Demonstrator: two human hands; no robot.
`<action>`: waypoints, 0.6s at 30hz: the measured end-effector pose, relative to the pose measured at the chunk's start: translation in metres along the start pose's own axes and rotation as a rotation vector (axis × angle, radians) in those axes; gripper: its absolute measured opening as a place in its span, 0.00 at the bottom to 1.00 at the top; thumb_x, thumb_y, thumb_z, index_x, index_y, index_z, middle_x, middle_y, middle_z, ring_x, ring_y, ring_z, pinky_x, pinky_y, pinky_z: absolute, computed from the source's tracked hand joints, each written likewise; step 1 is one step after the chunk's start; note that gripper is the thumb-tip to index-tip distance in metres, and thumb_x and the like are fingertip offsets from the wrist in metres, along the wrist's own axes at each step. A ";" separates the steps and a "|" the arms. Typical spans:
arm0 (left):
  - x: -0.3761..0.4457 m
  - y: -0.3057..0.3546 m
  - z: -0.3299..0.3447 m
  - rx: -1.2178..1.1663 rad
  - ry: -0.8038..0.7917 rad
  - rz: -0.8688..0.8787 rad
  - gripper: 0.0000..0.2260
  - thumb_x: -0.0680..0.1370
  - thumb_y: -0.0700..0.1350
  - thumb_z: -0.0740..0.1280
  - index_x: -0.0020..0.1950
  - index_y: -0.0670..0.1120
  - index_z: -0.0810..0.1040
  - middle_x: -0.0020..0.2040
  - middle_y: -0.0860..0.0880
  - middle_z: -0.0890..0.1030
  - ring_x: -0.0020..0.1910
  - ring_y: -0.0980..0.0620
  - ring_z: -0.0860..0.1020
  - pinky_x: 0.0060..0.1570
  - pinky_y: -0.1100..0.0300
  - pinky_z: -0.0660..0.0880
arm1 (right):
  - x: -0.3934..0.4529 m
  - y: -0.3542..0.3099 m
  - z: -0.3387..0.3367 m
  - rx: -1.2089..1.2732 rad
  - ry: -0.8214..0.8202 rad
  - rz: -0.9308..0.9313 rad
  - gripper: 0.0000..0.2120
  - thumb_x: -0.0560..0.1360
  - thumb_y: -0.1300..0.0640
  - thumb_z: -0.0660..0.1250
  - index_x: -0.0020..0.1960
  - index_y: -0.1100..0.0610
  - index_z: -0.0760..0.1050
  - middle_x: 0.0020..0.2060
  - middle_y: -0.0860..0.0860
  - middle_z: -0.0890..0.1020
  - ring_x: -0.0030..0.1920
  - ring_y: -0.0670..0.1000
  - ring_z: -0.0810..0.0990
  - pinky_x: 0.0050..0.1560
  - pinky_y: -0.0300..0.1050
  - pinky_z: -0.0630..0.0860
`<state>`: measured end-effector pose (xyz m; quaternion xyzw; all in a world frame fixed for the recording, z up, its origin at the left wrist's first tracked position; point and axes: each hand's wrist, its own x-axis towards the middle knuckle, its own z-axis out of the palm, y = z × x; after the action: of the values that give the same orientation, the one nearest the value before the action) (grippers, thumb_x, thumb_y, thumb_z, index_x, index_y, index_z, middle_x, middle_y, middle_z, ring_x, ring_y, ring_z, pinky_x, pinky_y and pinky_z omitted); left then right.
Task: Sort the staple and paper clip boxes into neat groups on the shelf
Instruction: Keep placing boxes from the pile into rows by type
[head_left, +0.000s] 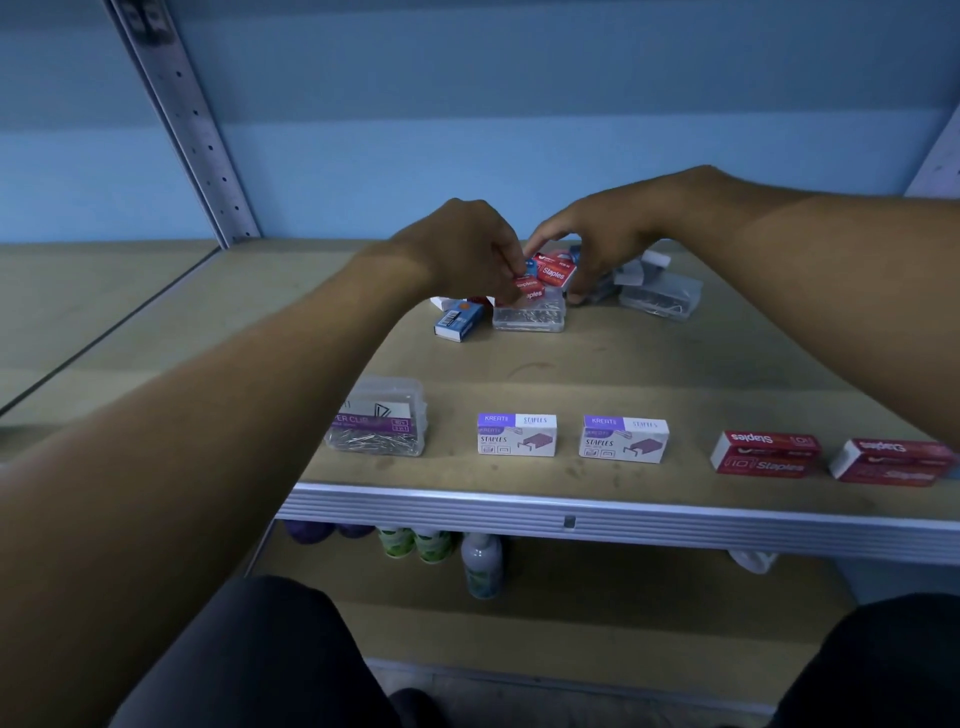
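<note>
We judge the job about half done: a sorted front row (623, 439) stands on the shelf (571, 512), while our left hand (470, 249) pinches a red box (530, 288) and our right hand (597, 244) grips another (555, 271) (rear pile (654, 293) unsorted).

Along the shelf (675, 374) front edge you've got, left to right, a paper clip box (379, 423), two staple boxes (517, 435) (623, 439), then two more staple boxes (768, 453) (891, 462). Behind them sits the unsorted pile (530, 312).

A pale blue back wall (519, 104) rose at twelve o'clock behind a perforated grey upright (192, 130) at eleven, while bottles (480, 564) stood dimly at six.
</note>
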<state>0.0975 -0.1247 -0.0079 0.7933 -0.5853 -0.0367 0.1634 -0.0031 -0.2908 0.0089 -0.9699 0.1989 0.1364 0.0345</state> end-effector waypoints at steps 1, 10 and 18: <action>0.001 -0.001 0.000 -0.002 0.000 -0.001 0.09 0.72 0.47 0.75 0.52 0.51 0.85 0.51 0.54 0.84 0.48 0.55 0.81 0.56 0.53 0.79 | 0.001 -0.001 0.001 -0.007 0.010 -0.002 0.35 0.70 0.47 0.78 0.72 0.37 0.67 0.73 0.48 0.69 0.69 0.54 0.70 0.70 0.56 0.68; 0.004 -0.001 0.003 0.018 -0.011 -0.027 0.13 0.73 0.47 0.75 0.56 0.49 0.85 0.55 0.51 0.84 0.51 0.53 0.82 0.46 0.62 0.75 | -0.010 -0.001 0.006 -0.023 0.183 -0.038 0.29 0.67 0.51 0.81 0.65 0.44 0.75 0.65 0.46 0.78 0.61 0.53 0.76 0.61 0.52 0.76; -0.002 0.004 0.004 0.041 -0.006 -0.031 0.13 0.71 0.48 0.76 0.54 0.52 0.81 0.54 0.54 0.79 0.55 0.52 0.78 0.49 0.60 0.74 | -0.038 0.004 0.007 -0.010 0.296 -0.087 0.27 0.67 0.55 0.79 0.61 0.41 0.73 0.50 0.49 0.81 0.49 0.52 0.78 0.51 0.54 0.79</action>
<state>0.0926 -0.1249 -0.0108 0.8054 -0.5740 -0.0296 0.1447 -0.0394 -0.2792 0.0126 -0.9872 0.1590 -0.0088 0.0058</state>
